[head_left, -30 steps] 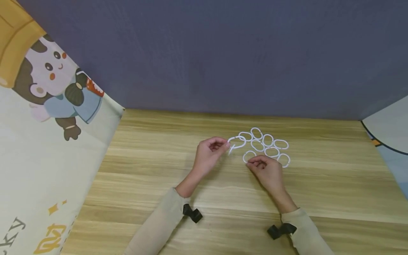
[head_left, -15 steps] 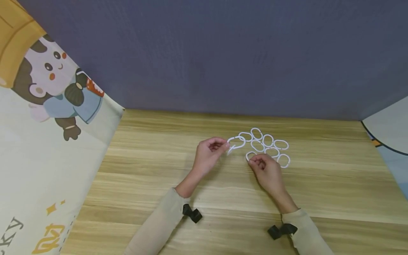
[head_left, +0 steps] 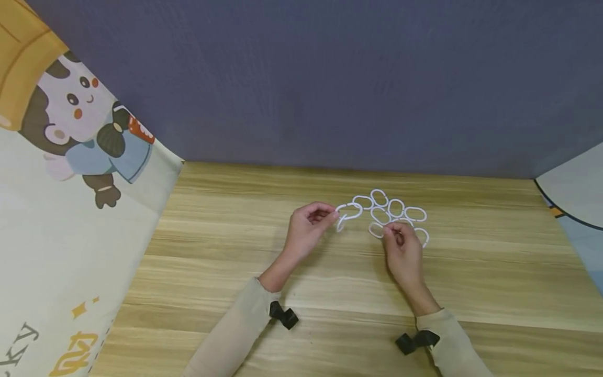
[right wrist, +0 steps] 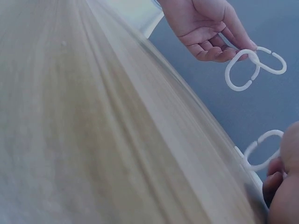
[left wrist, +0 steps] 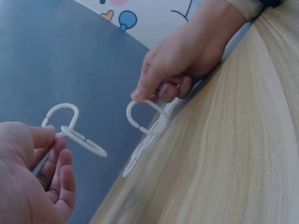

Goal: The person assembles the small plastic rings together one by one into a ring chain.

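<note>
My left hand (head_left: 306, 228) pinches a white oval plastic chain link (left wrist: 62, 105) between thumb and fingertips, held above the table. A second white link (left wrist: 84, 143) is hooked through that one and hangs from it. To the right, my right hand (head_left: 404, 251) pinches a separate white link (left wrist: 128, 114) by one end; a small gap in its side shows in the left wrist view. The two hands' links are apart from each other. In the right wrist view, part of the right hand (right wrist: 285, 186) is cut off by the frame edge.
Several loose white links (head_left: 415, 207) lie in a cluster on the wood-grain table (head_left: 264, 335), just beyond the right hand, which partly covers some. A dark blue panel (head_left: 301, 89) rises at the table's back edge. Cartoon-printed panels (head_left: 56, 225) stand at the sides.
My right hand has shifted right and turned, and its link has gone from near the table to being held by its right end. The left hand stays put; its hanging link swings slightly.
</note>
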`<control>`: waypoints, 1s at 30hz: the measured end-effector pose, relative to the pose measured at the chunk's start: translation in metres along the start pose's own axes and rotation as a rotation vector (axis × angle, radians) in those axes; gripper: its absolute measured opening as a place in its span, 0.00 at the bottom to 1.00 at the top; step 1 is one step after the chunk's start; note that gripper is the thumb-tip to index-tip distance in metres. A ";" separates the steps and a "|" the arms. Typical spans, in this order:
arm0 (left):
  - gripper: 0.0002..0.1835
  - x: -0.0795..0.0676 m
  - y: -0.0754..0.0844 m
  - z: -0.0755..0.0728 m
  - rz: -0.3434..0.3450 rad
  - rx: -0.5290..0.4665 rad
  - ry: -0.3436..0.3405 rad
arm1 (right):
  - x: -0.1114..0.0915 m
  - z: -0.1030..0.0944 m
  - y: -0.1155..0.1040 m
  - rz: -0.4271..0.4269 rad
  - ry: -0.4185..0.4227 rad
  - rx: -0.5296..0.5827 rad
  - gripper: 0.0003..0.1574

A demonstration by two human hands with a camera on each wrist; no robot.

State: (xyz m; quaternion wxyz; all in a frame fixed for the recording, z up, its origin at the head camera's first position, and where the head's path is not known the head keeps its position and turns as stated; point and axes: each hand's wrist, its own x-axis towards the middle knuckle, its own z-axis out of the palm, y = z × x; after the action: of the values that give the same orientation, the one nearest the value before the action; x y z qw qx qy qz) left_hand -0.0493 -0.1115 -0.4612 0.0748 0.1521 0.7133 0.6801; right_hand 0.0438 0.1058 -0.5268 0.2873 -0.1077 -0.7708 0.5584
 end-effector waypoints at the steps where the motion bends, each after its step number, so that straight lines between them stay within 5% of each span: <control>1: 0.07 0.000 0.000 0.000 -0.001 -0.001 0.000 | 0.000 0.000 0.000 0.007 0.009 0.021 0.03; 11: 0.07 0.000 0.001 -0.004 0.000 0.006 0.001 | 0.002 0.005 -0.014 0.149 0.043 0.188 0.06; 30: 0.05 0.000 0.001 -0.008 0.047 0.064 -0.020 | 0.017 0.011 -0.067 0.164 0.002 0.228 0.08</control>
State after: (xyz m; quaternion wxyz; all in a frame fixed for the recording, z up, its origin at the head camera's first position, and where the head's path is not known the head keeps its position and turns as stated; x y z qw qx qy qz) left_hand -0.0517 -0.1190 -0.4600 0.0611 0.1780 0.7301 0.6569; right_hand 0.0341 0.0816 -0.4622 0.2520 -0.1375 -0.6905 0.6640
